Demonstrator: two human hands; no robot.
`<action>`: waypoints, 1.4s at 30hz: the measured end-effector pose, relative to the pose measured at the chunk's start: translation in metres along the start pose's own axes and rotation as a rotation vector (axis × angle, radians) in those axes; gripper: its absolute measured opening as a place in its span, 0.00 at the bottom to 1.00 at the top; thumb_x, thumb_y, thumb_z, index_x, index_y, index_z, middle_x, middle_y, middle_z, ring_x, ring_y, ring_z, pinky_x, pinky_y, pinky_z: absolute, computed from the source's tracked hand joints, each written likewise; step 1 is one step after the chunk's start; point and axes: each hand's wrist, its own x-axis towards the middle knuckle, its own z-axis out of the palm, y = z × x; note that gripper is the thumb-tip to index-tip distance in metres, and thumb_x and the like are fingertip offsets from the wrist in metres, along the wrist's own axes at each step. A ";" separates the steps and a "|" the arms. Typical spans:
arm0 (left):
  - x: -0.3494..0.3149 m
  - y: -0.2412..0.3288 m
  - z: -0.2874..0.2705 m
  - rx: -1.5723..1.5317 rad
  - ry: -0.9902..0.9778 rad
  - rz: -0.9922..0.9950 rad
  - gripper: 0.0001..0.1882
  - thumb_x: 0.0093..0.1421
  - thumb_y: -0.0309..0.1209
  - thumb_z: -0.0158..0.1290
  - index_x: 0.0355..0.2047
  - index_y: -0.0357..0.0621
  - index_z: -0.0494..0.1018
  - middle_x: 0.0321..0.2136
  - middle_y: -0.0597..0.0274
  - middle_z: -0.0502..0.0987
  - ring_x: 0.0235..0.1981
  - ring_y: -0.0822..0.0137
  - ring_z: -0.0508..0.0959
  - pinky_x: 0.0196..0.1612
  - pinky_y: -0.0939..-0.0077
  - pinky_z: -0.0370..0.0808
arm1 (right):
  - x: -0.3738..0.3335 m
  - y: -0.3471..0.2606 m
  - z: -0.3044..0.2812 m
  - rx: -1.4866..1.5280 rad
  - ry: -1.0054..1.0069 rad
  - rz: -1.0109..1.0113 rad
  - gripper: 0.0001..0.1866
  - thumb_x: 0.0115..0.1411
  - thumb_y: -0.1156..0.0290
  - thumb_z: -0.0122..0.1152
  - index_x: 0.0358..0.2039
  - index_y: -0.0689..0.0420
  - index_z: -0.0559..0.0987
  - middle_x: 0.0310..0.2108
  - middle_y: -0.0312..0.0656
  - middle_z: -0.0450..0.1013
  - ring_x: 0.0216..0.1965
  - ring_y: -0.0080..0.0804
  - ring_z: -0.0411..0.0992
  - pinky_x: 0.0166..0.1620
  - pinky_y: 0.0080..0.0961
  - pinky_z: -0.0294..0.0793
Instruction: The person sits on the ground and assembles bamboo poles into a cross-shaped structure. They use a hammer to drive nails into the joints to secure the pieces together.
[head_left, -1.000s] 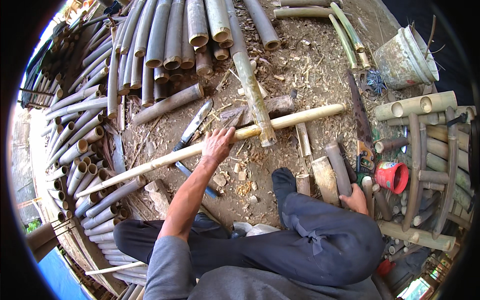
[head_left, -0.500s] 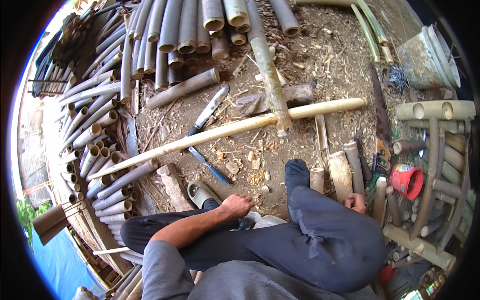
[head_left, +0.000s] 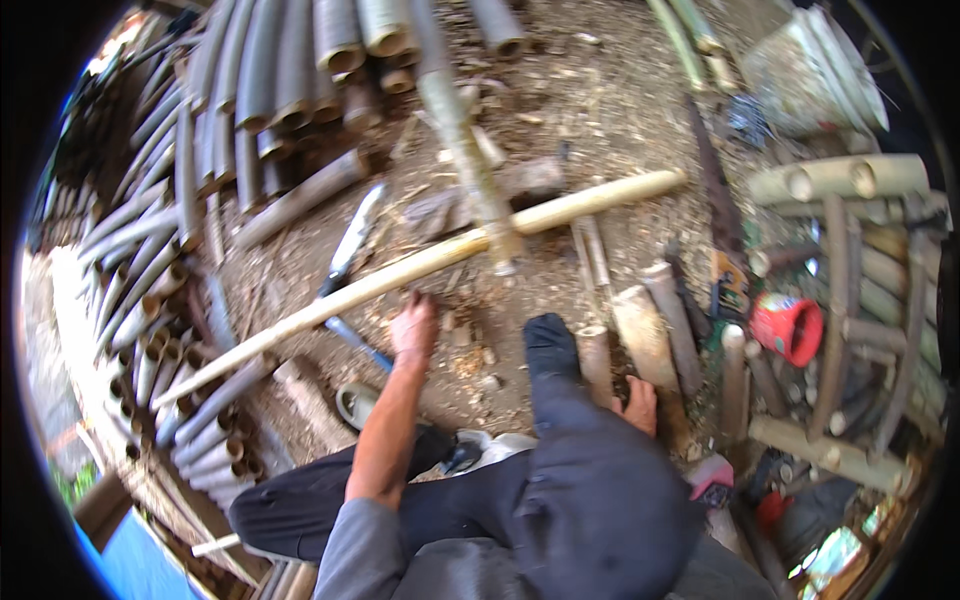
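Observation:
My left hand (head_left: 415, 325) reaches forward over the dirt, just short of a long peeled bamboo pole (head_left: 390, 277); motion blurs its fingers, and nothing can be made out in them. A blue-handled knife (head_left: 358, 343) lies left of that hand. My right hand (head_left: 637, 404) is low beside my right leg, fingers apart, next to a split wood piece (head_left: 645, 345) and a short bamboo stub (head_left: 594, 360). The peeled pole rests across another bamboo pole (head_left: 468, 160), near a rough log (head_left: 440, 213). A larger knife with a wide blade (head_left: 355, 235) lies beyond the peeled pole.
Stacked bamboo tubes (head_left: 255, 80) fill the far left and left side. On the right are a red bucket (head_left: 787, 328), a saw (head_left: 728, 285), a bamboo rack (head_left: 840, 310) and a large whitish bucket (head_left: 810, 75). Wood chips cover the dirt. A slipper (head_left: 357, 405) is near my left leg.
My left hand has moved forward from my lap toward the peeled pole. My right hand has come forward beside the leg, its fingers spreading. My right knee has shifted and the view has turned.

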 end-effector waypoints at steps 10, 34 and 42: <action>0.014 0.003 -0.014 -0.003 -0.090 0.086 0.13 0.64 0.39 0.49 0.47 0.50 0.67 0.43 0.54 0.74 0.39 0.47 0.79 0.35 0.50 0.78 | -0.031 0.021 0.026 0.104 -0.005 -0.015 0.25 0.57 0.72 0.58 0.55 0.64 0.70 0.46 0.53 0.68 0.49 0.55 0.66 0.53 0.42 0.67; 0.092 0.075 -0.109 -0.362 0.298 0.537 0.06 0.61 0.30 0.56 0.37 0.42 0.75 0.36 0.58 0.75 0.36 0.59 0.78 0.35 0.65 0.78 | -0.042 0.051 -0.062 0.667 -0.310 0.184 0.21 0.65 0.67 0.52 0.55 0.67 0.70 0.26 0.39 0.74 0.25 0.24 0.71 0.29 0.23 0.70; 0.117 0.089 -0.092 -0.091 0.103 0.654 0.09 0.60 0.37 0.56 0.36 0.46 0.74 0.32 0.64 0.75 0.32 0.61 0.79 0.29 0.67 0.79 | 0.063 -0.084 -0.047 0.694 -0.226 -0.108 0.21 0.67 0.69 0.51 0.57 0.65 0.68 0.26 0.35 0.68 0.26 0.21 0.65 0.31 0.21 0.68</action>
